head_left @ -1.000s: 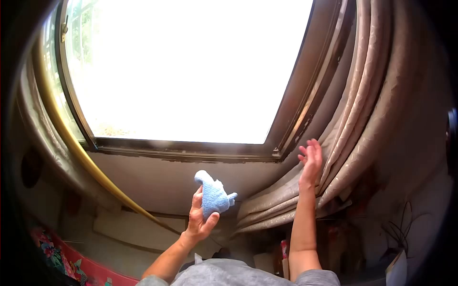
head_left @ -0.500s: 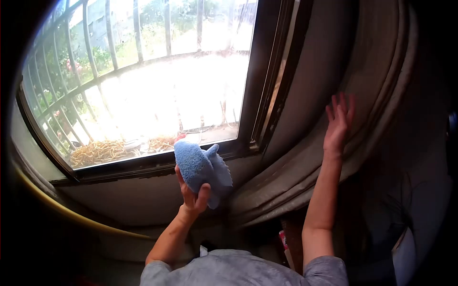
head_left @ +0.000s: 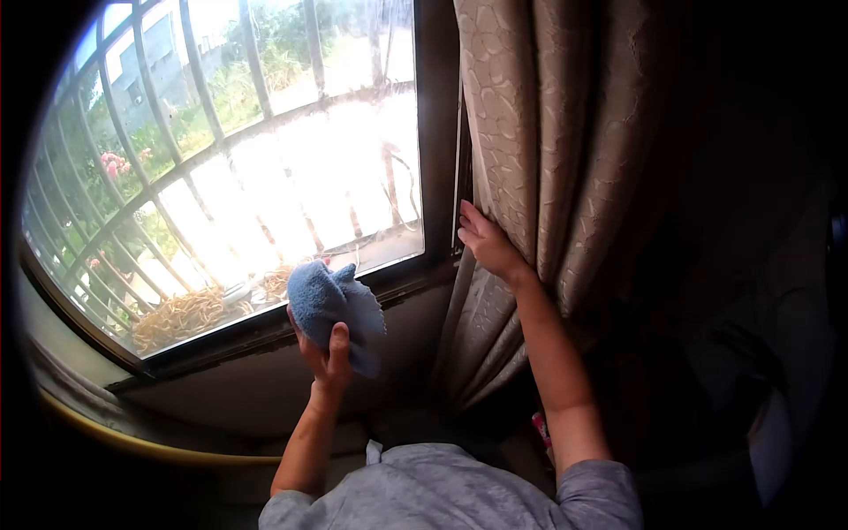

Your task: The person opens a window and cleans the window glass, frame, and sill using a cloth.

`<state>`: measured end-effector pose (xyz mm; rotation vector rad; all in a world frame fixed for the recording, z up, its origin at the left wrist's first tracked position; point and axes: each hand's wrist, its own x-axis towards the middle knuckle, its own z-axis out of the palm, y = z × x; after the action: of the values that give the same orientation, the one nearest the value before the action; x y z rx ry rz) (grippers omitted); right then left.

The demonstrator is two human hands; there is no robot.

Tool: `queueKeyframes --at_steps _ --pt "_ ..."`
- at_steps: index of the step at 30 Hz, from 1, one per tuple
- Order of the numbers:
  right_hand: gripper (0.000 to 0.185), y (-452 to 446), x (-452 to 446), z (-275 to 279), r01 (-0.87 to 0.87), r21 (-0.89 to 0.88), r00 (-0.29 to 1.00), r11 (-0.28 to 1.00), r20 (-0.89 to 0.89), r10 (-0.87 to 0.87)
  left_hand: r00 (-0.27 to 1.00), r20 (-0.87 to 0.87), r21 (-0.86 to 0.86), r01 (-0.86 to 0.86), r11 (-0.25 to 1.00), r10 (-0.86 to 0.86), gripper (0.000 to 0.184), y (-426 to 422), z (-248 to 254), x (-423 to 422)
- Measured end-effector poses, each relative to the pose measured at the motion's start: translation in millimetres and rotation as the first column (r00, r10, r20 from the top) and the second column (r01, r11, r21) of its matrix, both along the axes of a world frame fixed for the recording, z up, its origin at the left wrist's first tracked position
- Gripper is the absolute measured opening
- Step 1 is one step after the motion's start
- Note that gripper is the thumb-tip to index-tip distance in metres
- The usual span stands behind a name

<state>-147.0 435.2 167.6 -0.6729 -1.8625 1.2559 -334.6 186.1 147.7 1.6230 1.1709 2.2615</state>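
Note:
My left hand (head_left: pixel 325 355) is closed around a crumpled light blue cloth (head_left: pixel 334 309), with the thumb on its near side. The cloth is in front of the lower edge of the window frame (head_left: pixel 283 320). Beside the right side of that frame, my right hand (head_left: pixel 484 240) is against the edge of a beige patterned curtain (head_left: pixel 561 159). Its fingers are apart and point toward the frame, and nothing shows in them.
Metal bars (head_left: pixel 252 62) stand outside the glass, with a tangled straw-coloured heap (head_left: pixel 181 320) at their foot. A yellow curved edge (head_left: pixel 168 452) runs along the lower left. Something white (head_left: pixel 770 446) stands at the dim lower right.
My right hand has moved left to the window frame's side, and the curtain now hangs closer to the frame. My left hand and the cloth have shifted left in view. The view has turned.

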Motion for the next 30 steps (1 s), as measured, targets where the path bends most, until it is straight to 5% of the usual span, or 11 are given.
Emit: queueKeyframes --at_steps 2,5,9,11,12,22,25,26,28,30 --pt "0.057 16.2 -18.8 -10.6 0.167 0.362 0.968 0.917 0.117 -0.223 1.000 0.026 -0.052 -0.014 0.999 0.016 0.068 -5.0 -8.5 -4.3" --pt "0.055 55.4 -53.6 -38.0 0.312 0.591 0.921 0.744 0.003 -0.389 0.996 0.064 -0.083 -0.050 0.995 0.056 0.066 -17.3 -9.8 -11.9" --pt "0.049 57.5 -63.8 -29.4 0.357 0.314 0.933 0.880 -0.070 -0.353 0.966 0.028 -0.126 -0.253 0.959 0.259 0.055 -18.5 -30.1 -23.4" --pt "0.047 73.7 -52.8 -16.9 0.076 -0.009 0.974 0.997 -0.213 -0.076 0.941 0.076 -0.146 -0.316 0.938 0.329 0.050 -13.8 -39.9 -21.0" --pt "0.046 89.7 -52.8 -23.3 -0.039 -0.035 0.950 0.999 -0.310 0.026 0.928 0.102 -0.159 -0.341 0.926 0.359 0.048 -13.5 -45.1 -22.2" --pt "0.059 98.4 -33.9 7.8 -0.316 -0.165 0.945 0.934 -0.138 0.295 0.918 0.158 -0.229 -0.324 0.918 0.363 0.049 -14.7 -40.4 -12.5" --pt "0.068 91.8 -59.1 -0.1 -0.095 -0.156 0.992 0.983 -0.101 0.080 0.926 0.111 -0.177 -0.339 0.924 0.361 0.052 -7.6 -35.0 -14.5" --pt "0.072 88.6 -70.7 -4.4 -0.103 -0.161 0.965 0.982 -0.256 0.059 0.926 0.109 -0.176 -0.340 0.924 0.362 0.054 -8.4 -37.4 -16.2" --pt "0.068 75.4 -93.0 -1.6 0.297 0.260 0.937 0.919 -0.264 -0.229 0.911 0.081 -0.187 -0.384 0.904 0.403 0.055 -9.1 -42.8 -19.3" --pt "0.064 70.2 -107.2 4.0 0.528 0.559 0.849 0.639 -0.371 -0.377 0.893 0.105 -0.210 -0.409 0.888 0.437 0.053 -12.8 -46.3 -18.5"
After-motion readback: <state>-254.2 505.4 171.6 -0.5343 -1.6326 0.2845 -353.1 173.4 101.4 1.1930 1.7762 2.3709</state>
